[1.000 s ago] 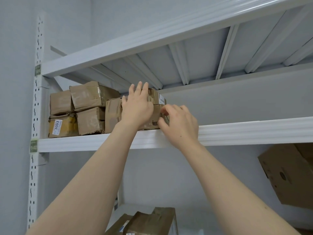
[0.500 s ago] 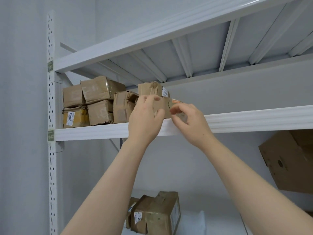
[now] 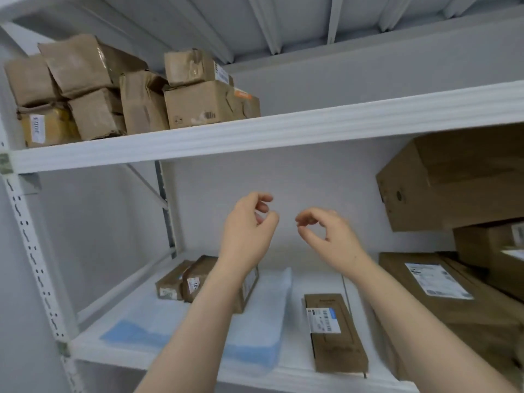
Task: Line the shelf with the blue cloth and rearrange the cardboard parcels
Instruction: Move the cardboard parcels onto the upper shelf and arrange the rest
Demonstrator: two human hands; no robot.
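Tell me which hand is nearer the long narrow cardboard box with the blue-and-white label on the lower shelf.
Right. The right hand hovers almost straight above the long narrow cardboard box; the left hand hangs farther left, over the blue cloth.

Grey wall [image 3: 283, 177] at back; perforated white upright [image 3: 31, 251] at left, green tag [image 3: 5, 163] on it; diagonal brace [image 3: 147, 186] beside grey rear post [image 3: 167, 219]

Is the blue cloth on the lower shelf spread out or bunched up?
Spread out: the blue cloth lies flat on the lower shelf, with small parcels at its far end.
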